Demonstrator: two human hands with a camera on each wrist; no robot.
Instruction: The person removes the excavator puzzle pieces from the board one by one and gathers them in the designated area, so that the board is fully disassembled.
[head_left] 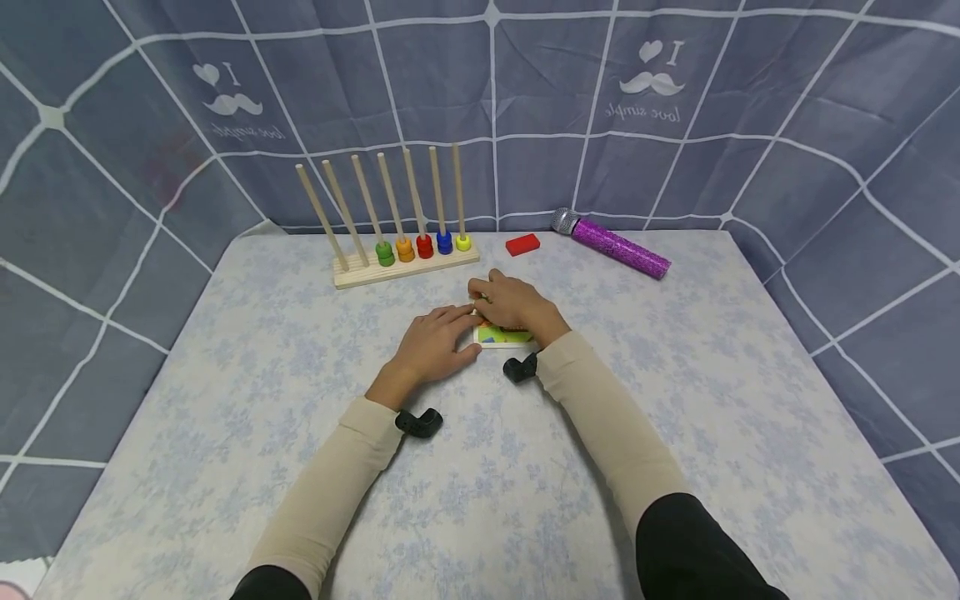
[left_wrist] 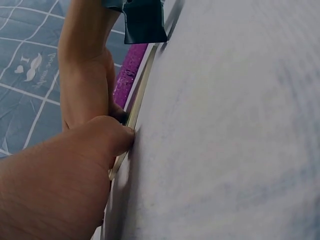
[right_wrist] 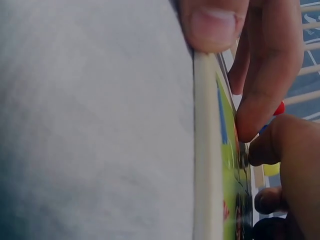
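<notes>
A flat board with a green picture (head_left: 501, 335) lies on the table, partly covered by both hands; its pale edge (right_wrist: 204, 150) runs down the right wrist view. My left hand (head_left: 435, 346) rests at the board's left side, thumb against the near left corner and fingers stretched onto it. Over the board's upper part is my right hand (head_left: 513, 302), its fingers bent down onto the picture. Whether it pinches a small piece there is hidden. In the left wrist view the left thumb (left_wrist: 120, 135) touches the board's edge (left_wrist: 142, 85).
Behind the hands stands a wooden peg rack (head_left: 408, 271) with coloured rings. A red block (head_left: 522, 244) lies to its right, then a purple microphone (head_left: 618, 248). A grey checked cloth (head_left: 547, 92) hangs behind the table (head_left: 480, 500).
</notes>
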